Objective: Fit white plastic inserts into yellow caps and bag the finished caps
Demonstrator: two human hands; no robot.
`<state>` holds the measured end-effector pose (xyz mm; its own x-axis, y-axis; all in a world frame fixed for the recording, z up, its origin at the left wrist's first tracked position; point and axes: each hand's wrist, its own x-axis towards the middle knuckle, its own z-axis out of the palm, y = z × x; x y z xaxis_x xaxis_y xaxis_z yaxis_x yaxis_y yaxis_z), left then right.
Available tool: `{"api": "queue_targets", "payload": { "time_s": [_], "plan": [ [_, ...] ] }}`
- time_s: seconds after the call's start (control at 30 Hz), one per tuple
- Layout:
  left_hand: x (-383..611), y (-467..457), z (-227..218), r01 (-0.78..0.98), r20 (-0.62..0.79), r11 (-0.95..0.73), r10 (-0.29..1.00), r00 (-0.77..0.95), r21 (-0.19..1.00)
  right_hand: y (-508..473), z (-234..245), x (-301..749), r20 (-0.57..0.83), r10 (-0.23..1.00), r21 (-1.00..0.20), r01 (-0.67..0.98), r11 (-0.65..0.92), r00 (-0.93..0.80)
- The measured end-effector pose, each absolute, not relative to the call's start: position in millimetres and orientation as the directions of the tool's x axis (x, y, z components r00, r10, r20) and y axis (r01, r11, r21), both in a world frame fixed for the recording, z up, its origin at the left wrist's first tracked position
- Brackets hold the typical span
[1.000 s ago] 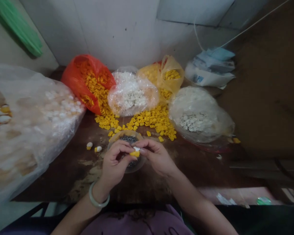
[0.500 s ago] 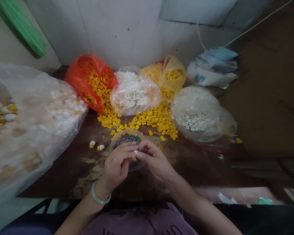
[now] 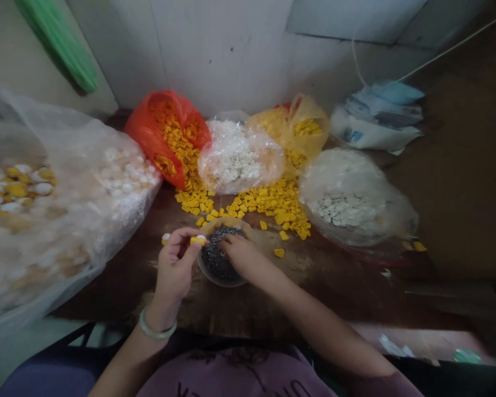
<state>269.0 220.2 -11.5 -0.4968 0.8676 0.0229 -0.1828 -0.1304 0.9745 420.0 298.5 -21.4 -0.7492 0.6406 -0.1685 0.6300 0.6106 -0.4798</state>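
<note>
My left hand [image 3: 177,264], a pale bangle on its wrist, pinches a small yellow-and-white plastic piece [image 3: 198,240] between thumb and fingers, left of a round bowl. That clear bowl [image 3: 225,282] holds many tiny dark, shiny parts [image 3: 215,255], too small to name. Into it reaches my right hand [image 3: 242,255], its bent fingertips down among the dark parts; what they grip is hidden. Another yellow-and-white piece [image 3: 165,238] lies on the table just behind my left fingers. Beyond the bowl, loose yellow pieces [image 3: 273,205] are spread out.
A large clear bag [image 3: 107,237] of yellow-and-white pieces bulges at left. Along the wall stand a red bag [image 3: 144,129] of yellow pieces, a clear bag [image 3: 240,160] of white ones and a yellowish bag [image 3: 310,132]. Another clear bag [image 3: 355,193] sits at right on the dark table [image 3: 281,298].
My hands were together over the bowl at a yellow-and-white piece. Now my left hand has drawn left with a piece, and my right has dropped into the bowl. The view has shifted slightly.
</note>
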Motion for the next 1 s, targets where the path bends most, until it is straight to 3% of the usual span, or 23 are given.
{"api": "queue_targets", "payload": {
  "time_s": [0.17, 0.33, 0.4, 0.63, 0.9, 1.0],
  "plan": [
    [274.1, 216.3, -6.1, -0.487, -0.234, 0.033, 0.903, -0.359, 0.873, 301.3, -21.9, 423.0, -0.153, 0.670, -0.496, 0.643, 0.584, -0.726],
    [274.7, 218.9, -5.6, -0.521, -0.325, 0.117, 0.887, -0.329, 0.845, 314.4, -8.4, 440.6, 0.010, 0.713, -0.762, 0.456, 0.459, -0.701],
    [276.4, 220.7, -6.0, -0.506, -0.335, 0.134, 0.883, -0.329, 0.852, 315.9, 1.8, 445.3, 0.071, 0.704, -0.811, 0.370, 0.453, -0.706],
    [282.0, 222.0, -5.0, -0.456, -0.330, 0.182, 0.905, -0.268, 0.871, 302.9, 34.6, 442.6, 0.262, 0.559, -0.806, 0.139, 0.575, -0.787],
    [292.9, 218.1, 3.8, -0.484, -0.372, 0.231, 0.902, -0.219, 0.844, 296.1, 19.4, 434.7, 0.368, 0.714, -0.808, 0.176, 0.563, -0.596],
    [294.7, 218.8, 4.5, -0.484, -0.338, 0.178, 0.902, -0.268, 0.857, 289.4, 14.1, 434.4, 0.406, 0.749, -0.792, 0.207, 0.574, -0.524]
  ]
}}
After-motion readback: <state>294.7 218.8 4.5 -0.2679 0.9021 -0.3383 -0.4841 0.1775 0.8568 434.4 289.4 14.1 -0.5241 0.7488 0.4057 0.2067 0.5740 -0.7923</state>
